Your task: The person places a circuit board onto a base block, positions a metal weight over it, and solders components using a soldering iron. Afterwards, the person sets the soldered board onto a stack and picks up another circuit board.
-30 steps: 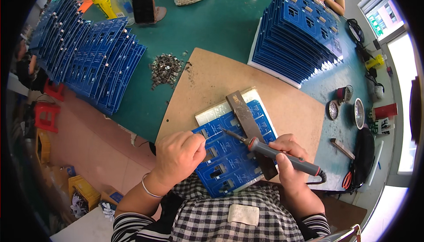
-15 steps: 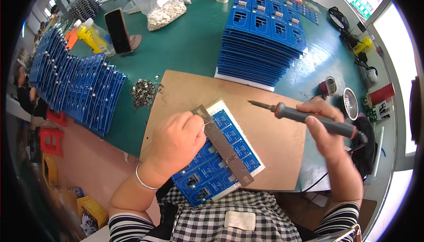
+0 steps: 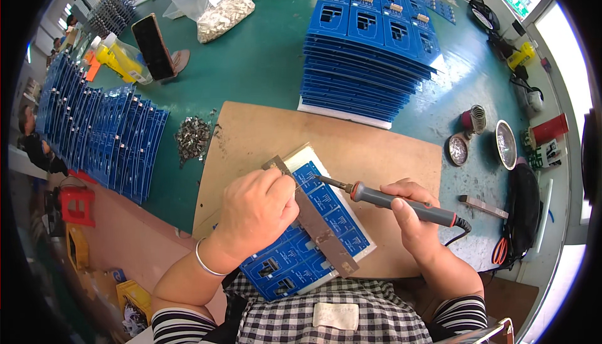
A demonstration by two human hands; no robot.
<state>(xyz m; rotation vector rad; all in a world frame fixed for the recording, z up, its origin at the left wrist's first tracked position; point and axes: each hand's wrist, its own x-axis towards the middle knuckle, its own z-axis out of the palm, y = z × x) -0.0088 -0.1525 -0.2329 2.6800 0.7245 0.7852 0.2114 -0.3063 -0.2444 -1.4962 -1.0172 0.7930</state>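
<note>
My right hand [image 3: 414,218] grips a grey soldering iron [image 3: 395,203] from the side. Its dark tip points left, at the upper edge of a blue circuit board panel [image 3: 342,218], near the metal bar; whether it touches is too small to tell. My left hand [image 3: 257,209] is closed in a fist over the panel's upper left part, beside the bar's upper end. What its fingers pinch is hidden. A flat brown metal bar [image 3: 326,234] lies slantwise across the panel. Under the panel, a pale backing shows at the edges, on a brown work board [image 3: 382,149].
A tall stack of blue circuit panels [image 3: 360,87] stands beyond the work board. More panels [image 3: 103,134] lean in a row at left. Small metal parts [image 3: 192,138] lie in a heap. A phone [image 3: 153,49] stands upright. At right are an iron holder [image 3: 475,119] and dish [image 3: 505,144].
My right hand has moved left and down, bringing the soldering iron's tip from over the work board to the circuit panel. My left hand stays closed by the bar. The view has shifted slightly.
</note>
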